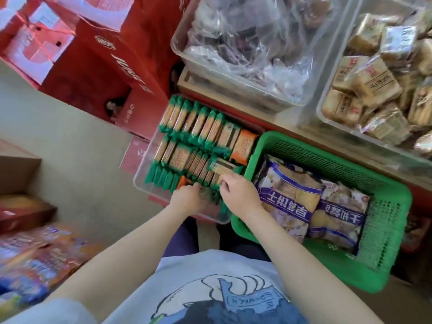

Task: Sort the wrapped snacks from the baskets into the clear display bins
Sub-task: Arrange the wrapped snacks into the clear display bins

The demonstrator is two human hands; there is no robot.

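Observation:
A clear display bin [142,176] on the floor holds rows of green-wrapped snacks [198,127], plus an orange-wrapped snack [243,146] at its right side. Both my hands are down in the bin's near end. My left hand [187,197] has its fingers curled among the green packs beside a second orange pack [182,182]. My right hand [238,192] pinches a green-wrapped pack [218,180] at the near row. To the right stands a green basket [378,230] with purple-and-white snack bags [289,192].
Above are a clear bin [187,26] of dark snacks under loose plastic and another clear bin [327,108] of tan wrapped cakes. Red gift boxes [98,73] stand at the upper left. Cartons and colourful packs [35,253] lie at the left.

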